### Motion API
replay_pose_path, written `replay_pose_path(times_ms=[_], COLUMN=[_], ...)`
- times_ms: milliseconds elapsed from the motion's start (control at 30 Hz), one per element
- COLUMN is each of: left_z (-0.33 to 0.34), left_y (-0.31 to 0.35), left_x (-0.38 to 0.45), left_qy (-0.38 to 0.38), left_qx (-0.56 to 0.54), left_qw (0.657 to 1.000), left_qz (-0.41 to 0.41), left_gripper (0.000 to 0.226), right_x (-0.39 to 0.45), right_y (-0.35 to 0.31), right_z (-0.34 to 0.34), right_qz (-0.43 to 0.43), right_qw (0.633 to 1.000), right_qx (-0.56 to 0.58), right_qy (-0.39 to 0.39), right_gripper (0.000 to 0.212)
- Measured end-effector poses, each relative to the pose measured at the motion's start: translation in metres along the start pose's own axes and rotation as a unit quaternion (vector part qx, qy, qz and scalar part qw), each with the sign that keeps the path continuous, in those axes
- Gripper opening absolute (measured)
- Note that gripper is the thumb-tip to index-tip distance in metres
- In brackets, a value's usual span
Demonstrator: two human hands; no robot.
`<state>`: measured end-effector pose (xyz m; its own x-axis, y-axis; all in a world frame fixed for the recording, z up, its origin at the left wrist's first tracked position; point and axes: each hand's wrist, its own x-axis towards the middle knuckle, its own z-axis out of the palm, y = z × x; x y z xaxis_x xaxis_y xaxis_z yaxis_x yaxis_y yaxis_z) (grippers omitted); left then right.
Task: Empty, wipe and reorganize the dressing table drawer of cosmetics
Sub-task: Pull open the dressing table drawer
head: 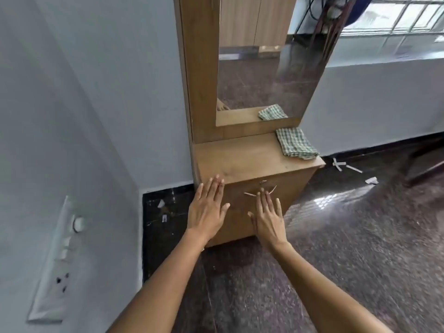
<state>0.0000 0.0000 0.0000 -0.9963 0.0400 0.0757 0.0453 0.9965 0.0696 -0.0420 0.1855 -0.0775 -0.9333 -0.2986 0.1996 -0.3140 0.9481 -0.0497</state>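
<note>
A narrow wooden dressing table (240, 159) with a tall mirror (264, 68) stands against the wall. Its drawer front (288, 188) is closed and carries a thin metal handle (260, 191). A folded green checked cloth (296, 145) lies on the top's right rear corner. My left hand (207, 207) is flat with straight fingers in front of the drawer's upper left edge. My right hand (268, 217) is flat too, fingertips just under the handle. Neither hand holds anything. No cosmetics are visible.
A switch and socket panel (58, 258) is mounted on the left wall. Dark speckled floor spreads to the right, with paper scraps (346, 165) near the skirting. A window (394, 15) is at the upper right, and cables hang beside the mirror.
</note>
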Motion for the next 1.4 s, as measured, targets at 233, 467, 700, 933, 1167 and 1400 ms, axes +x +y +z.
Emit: replay_pose_path(times_ms=[233, 467, 700, 933, 1167, 1400], left_z=[0.042, 0.049, 0.042, 0.04, 0.042, 0.044], left_y=[-0.006, -0.005, -0.003, 0.008, 0.028, 0.044], left_x=[0.006, 0.007, 0.008, -0.011, -0.067, -0.11], left_qy=[0.167, 0.19, 0.191, 0.169, 0.154, 0.131], left_qx=[0.005, 0.014, 0.025, 0.044, -0.064, -0.062], left_qw=[0.985, 0.981, 0.981, 0.984, 0.981, 0.982], left_qz=[0.032, 0.033, 0.02, 0.026, 0.097, 0.121], left_gripper=[0.063, 0.06, 0.057, 0.058, 0.051, 0.051], right_x=[0.009, 0.013, 0.015, -0.038, -0.09, -0.1], right_y=[0.009, 0.019, 0.024, 0.029, 0.029, 0.017], right_z=[0.038, 0.069, 0.063, 0.04, -0.022, -0.026], right_qz=[0.003, -0.041, -0.051, -0.048, -0.087, -0.103], right_qw=[1.0, 0.985, 0.975, 0.982, 0.944, 0.959], right_qx=[0.014, 0.027, 0.044, 0.083, 0.193, 0.153], right_qy=[0.025, 0.167, 0.209, 0.16, 0.254, 0.217], right_gripper=[0.068, 0.047, 0.046, 0.047, 0.041, 0.041])
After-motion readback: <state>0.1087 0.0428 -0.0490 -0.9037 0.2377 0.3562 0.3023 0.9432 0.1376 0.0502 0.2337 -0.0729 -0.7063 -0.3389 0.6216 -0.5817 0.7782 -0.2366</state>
